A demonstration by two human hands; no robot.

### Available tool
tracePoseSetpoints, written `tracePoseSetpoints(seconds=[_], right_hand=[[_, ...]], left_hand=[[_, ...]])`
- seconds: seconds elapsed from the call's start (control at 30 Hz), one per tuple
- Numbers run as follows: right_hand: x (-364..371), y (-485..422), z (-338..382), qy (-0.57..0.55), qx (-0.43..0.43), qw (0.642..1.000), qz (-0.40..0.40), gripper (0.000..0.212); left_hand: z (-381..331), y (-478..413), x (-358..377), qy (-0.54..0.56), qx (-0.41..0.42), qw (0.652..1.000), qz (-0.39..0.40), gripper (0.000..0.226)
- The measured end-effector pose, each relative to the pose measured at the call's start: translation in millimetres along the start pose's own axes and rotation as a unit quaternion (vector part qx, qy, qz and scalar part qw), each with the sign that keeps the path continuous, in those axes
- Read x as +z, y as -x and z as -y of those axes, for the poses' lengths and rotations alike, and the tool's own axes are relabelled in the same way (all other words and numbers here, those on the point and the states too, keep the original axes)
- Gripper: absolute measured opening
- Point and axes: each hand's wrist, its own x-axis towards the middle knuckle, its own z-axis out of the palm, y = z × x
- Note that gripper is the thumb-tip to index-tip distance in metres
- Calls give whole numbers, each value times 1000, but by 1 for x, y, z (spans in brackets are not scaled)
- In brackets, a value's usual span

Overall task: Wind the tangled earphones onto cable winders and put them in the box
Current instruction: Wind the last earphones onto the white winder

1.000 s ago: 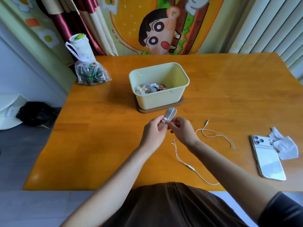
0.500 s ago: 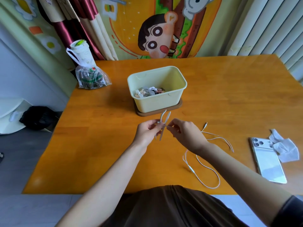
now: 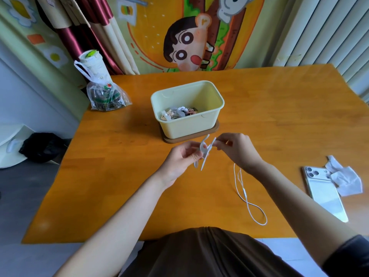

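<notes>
The cable winder [image 3: 204,151] is held above the counter [image 3: 119,176], just in front of the box [image 3: 185,126], between the two hands. It is gripped by the left hand [image 3: 179,158], whose fingers are curled around its lower part. It is seen almost edge-on, and its long axis runs from the box side down toward the person, slightly tilted.

The right hand [image 3: 237,150] is placed just beside the upper end of the winder, on its right. Its fingertips are pressed together in a pinch, on what seems to be the near end of the earphone cable [image 3: 245,193]; the exact contact is too small to be told. From under the right wrist the cable hangs down to the counter, where a long loop is laid, to the right of the winder and nearer to the person. This free length is therefore on the side of the right hand, so it is judged that the winding will be fed by that hand while the winder is kept steady by the left.

Only little cable, if any, is seen on the winder, so the winding is judged to be at its beginning. Several wound items are already lying in the box.
</notes>
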Motion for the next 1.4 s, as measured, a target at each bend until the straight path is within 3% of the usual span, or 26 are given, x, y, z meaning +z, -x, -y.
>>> tracePoseSetpoints(seconds=[0.2, 0.4, 0.6, 0.7, 0.87, 1.0, 1.1, 1.23, 1.4], right_hand=[[25, 20, 5, -178, 80, 981, 3, 27], [52, 36, 10, -229, 129, 965, 24, 29], [52, 31, 21, -303, 182, 928, 118, 31], [56, 33, 22, -273, 174, 940, 111, 30], [54, 33, 21, -123, 117, 982, 84, 28], [45, 35, 23, -82, 80, 991, 71, 26], [44, 37, 33, -66, 35, 994, 81, 25], [34, 29, 35, -40, 25, 996, 77, 23], [8, 13, 20, 16, 7, 999, 40, 18]], left_hand=[[-2, -6, 3, 89, 45, 993, -56, 15], [6, -10, 6, 150, -6, 977, -152, 14], [6, -14, 8, 270, -70, 941, -190, 13], [4, -17, 8, 222, -59, 949, -217, 12], [3, -23, 7, 126, -42, 957, -257, 8], [8, -27, 1, 107, -67, 950, -286, 8], [15, -26, 2, 4, -50, 955, -293, 9], [26, -24, -6, -202, -27, 955, -216, 9], [31, -10, -9, -165, -53, 978, -118, 10]])
